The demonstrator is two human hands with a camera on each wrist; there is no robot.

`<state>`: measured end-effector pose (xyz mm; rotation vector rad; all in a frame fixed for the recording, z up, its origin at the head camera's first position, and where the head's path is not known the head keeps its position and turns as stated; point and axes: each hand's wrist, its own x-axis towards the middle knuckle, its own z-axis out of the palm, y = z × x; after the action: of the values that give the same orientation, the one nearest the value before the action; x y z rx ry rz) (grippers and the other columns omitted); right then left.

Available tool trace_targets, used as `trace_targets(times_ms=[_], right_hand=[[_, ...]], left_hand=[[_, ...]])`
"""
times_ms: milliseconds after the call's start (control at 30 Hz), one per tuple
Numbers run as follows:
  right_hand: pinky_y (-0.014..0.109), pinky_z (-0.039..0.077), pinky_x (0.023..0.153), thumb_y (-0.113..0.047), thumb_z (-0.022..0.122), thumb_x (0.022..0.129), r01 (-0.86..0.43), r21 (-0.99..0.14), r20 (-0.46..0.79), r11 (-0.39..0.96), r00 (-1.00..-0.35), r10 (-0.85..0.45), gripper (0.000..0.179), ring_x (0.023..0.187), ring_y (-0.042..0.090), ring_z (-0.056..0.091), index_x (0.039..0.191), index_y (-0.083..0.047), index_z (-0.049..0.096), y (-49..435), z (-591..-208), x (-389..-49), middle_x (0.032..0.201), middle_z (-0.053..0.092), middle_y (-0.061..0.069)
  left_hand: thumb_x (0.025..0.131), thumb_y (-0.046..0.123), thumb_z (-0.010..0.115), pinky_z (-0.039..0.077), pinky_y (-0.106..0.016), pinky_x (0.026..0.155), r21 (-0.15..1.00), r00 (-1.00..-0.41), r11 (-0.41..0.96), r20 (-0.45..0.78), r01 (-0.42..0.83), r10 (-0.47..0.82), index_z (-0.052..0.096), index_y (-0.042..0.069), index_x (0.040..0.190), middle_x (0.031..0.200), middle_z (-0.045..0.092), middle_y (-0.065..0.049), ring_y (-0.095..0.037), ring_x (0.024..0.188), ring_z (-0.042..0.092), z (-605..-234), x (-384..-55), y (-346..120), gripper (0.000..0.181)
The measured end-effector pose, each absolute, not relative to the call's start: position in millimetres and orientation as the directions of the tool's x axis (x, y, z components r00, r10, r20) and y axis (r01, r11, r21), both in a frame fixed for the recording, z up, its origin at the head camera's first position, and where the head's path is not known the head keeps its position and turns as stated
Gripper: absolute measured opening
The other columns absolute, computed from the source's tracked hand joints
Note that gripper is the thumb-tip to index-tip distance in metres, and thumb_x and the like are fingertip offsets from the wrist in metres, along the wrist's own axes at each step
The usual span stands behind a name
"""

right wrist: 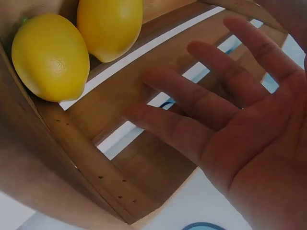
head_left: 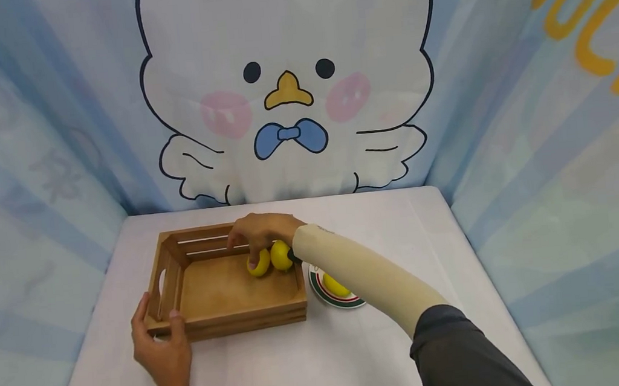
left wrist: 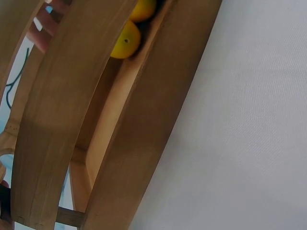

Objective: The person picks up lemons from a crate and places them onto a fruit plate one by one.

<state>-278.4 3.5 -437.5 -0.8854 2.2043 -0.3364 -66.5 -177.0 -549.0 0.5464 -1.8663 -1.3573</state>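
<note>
My left hand [head_left: 164, 353] grips the near left corner of a slatted wooden crate [head_left: 238, 324], thumb at the front rim and fingers at the left end. Inside the crate's right end lie two yellow lemons, one [head_left: 259, 266] left of the other [head_left: 280, 254]. My right hand [head_left: 264, 228] reaches over the back right of the crate, above them. In the right wrist view its fingers [right wrist: 180, 91] are extended and spread, with nothing held, apart from both the nearer lemon [right wrist: 50, 60] and the farther lemon [right wrist: 110, 26]. Seen from the left wrist, the lemons [left wrist: 127, 42] show between the slats.
Right of the crate a round plate [head_left: 357, 302] with a green and red rim holds another lemon [head_left: 334, 286], partly hidden by my right forearm. A white cloth [head_left: 279, 365] covers the table. Printed curtains [head_left: 308, 175] stand behind it and on both sides.
</note>
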Motion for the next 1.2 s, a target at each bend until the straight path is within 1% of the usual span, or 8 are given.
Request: trace_targets(times_ms=[133, 267, 433, 600, 700, 800, 900, 1200], right_hand=[[0.044, 0.044, 0.123, -0.020, 0.089, 0.088, -0.458, -0.431, -0.580, 0.777, -0.518, -0.628, 0.063, 0.140, 0.018, 0.052, 0.146, -0.029, 0.065, 1, -437, -281, 0.156, 0.057, -0.003], [0.042, 0.045, 0.121, -0.022, 0.089, 0.088, -0.450, -0.409, -0.617, 0.794, -0.504, -0.604, 0.065, 0.137, 0.018, 0.053, 0.147, -0.030, 0.064, -1, -444, -281, 0.155, 0.057, -0.001], [0.036, 0.050, 0.113, -0.023, 0.089, 0.088, -0.527, -0.378, -0.616, 0.761, -0.470, -0.632, 0.068, 0.126, 0.017, 0.057, 0.151, -0.025, 0.062, -7, -454, -280, 0.148, 0.061, 0.001], [0.029, 0.051, 0.107, -0.022, 0.089, 0.088, -0.524, -0.335, -0.645, 0.783, -0.478, -0.596, 0.070, 0.125, 0.013, 0.054, 0.151, -0.026, 0.061, -13, -455, -280, 0.155, 0.055, -0.002], [0.029, 0.051, 0.109, -0.021, 0.089, 0.087, -0.493, -0.315, -0.666, 0.811, -0.493, -0.559, 0.069, 0.129, 0.013, 0.052, 0.150, -0.027, 0.062, -15, -455, -280, 0.161, 0.051, -0.003], [0.034, 0.048, 0.116, -0.019, 0.088, 0.088, -0.486, -0.299, -0.672, 0.821, -0.503, -0.543, 0.067, 0.136, 0.014, 0.051, 0.150, -0.025, 0.062, -16, -456, -280, 0.161, 0.051, -0.002], [0.035, 0.047, 0.118, -0.018, 0.087, 0.089, -0.508, -0.294, -0.656, 0.810, -0.509, -0.557, 0.064, 0.137, 0.015, 0.051, 0.149, -0.024, 0.063, -16, -457, -279, 0.160, 0.051, -0.002], [0.026, 0.055, 0.088, -0.008, 0.086, 0.089, -0.551, -0.411, -0.477, 0.726, -0.549, -0.686, 0.050, 0.107, 0.015, 0.059, 0.136, -0.018, 0.073, -16, -468, -278, 0.131, 0.069, 0.006]], left_hand=[[0.090, -0.004, 0.067, 0.034, -0.016, 0.121, 0.936, -0.631, 0.347, 0.308, 0.065, -0.712, 0.062, 0.013, 0.148, 0.150, 0.064, -0.011, -0.007, 0.144, 0.052, -560, -70, -185, 0.061], [0.089, -0.003, 0.068, 0.035, -0.016, 0.121, 0.937, -0.627, 0.346, 0.301, 0.054, -0.719, 0.063, 0.016, 0.148, 0.149, 0.065, -0.010, -0.006, 0.142, 0.053, -567, -70, -188, 0.062], [0.088, -0.005, 0.070, 0.037, -0.016, 0.120, 0.934, -0.622, 0.355, 0.308, 0.051, -0.720, 0.063, 0.015, 0.148, 0.149, 0.065, -0.009, -0.002, 0.141, 0.053, -571, -66, -189, 0.063], [0.091, -0.005, 0.066, 0.036, -0.017, 0.120, 0.937, -0.628, 0.343, 0.306, 0.066, -0.716, 0.061, 0.010, 0.149, 0.151, 0.063, -0.013, -0.004, 0.143, 0.051, -551, -63, -179, 0.060], [0.093, -0.005, 0.063, 0.035, -0.018, 0.120, 0.940, -0.638, 0.330, 0.304, 0.083, -0.707, 0.060, 0.006, 0.149, 0.152, 0.062, -0.016, -0.006, 0.144, 0.051, -535, -63, -170, 0.057], [0.093, -0.004, 0.063, 0.034, -0.018, 0.121, 0.937, -0.637, 0.333, 0.318, 0.101, -0.703, 0.060, 0.004, 0.149, 0.151, 0.062, -0.017, -0.007, 0.145, 0.051, -532, -63, -169, 0.057], [0.092, -0.004, 0.063, 0.034, -0.018, 0.121, 0.934, -0.627, 0.338, 0.331, 0.113, -0.705, 0.060, 0.004, 0.148, 0.151, 0.062, -0.018, -0.007, 0.144, 0.052, -533, -65, -170, 0.056], [0.092, -0.005, 0.064, 0.036, -0.020, 0.121, 0.938, -0.635, 0.332, 0.319, 0.103, -0.704, 0.061, 0.006, 0.148, 0.151, 0.062, -0.014, -0.009, 0.146, 0.051, -539, -66, -171, 0.057]])
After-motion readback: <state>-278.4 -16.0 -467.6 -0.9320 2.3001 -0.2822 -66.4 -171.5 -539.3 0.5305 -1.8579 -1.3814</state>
